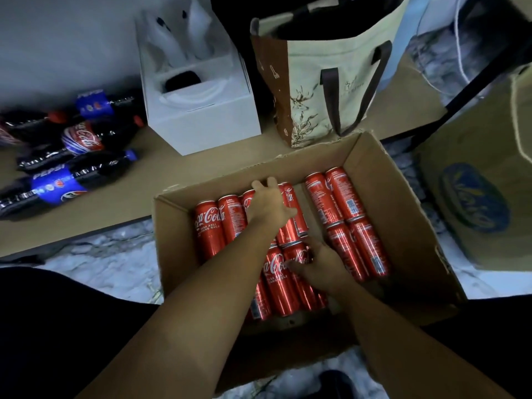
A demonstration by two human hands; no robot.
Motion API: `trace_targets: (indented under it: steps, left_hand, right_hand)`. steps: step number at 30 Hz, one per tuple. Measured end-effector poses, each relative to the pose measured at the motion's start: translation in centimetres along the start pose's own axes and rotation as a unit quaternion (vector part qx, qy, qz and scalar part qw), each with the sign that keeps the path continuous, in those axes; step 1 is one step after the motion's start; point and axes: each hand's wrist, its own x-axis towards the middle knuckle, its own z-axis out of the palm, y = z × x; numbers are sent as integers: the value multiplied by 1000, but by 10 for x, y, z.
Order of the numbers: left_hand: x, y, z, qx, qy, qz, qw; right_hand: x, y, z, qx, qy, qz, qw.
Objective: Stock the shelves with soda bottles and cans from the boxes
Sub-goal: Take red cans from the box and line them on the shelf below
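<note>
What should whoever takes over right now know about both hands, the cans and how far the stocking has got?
Left hand: lies over the far-row cans in the cardboard box; grip unclear.
Right hand: fingers curled on a near-row can.
Done: soda bottles lie on the shelf.
Left: no can shows on the shelf; the box also holds four right-side cans. All cans need shelving.
</note>
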Motion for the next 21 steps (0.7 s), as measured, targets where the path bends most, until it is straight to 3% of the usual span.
trace_targets:
  steps: [8,13,17,21]
  left_hand:
    - [-22,-9,-25,-85,22,66,994]
    - [-56,-16,-43,-112,-12,123,986]
    - [-92,-20,-35,-87,11,161,983]
    - [-124,-17,-21,-99,9,173,980]
  right_hand:
    - [-18,3,-11,37,-3,-10,999]
    - [-42,-8,-15,56,67,-30,996]
    - [-61,-23,-25,-7,145,-96,985]
    - [-74,-25,-33,-44,173,-138,974]
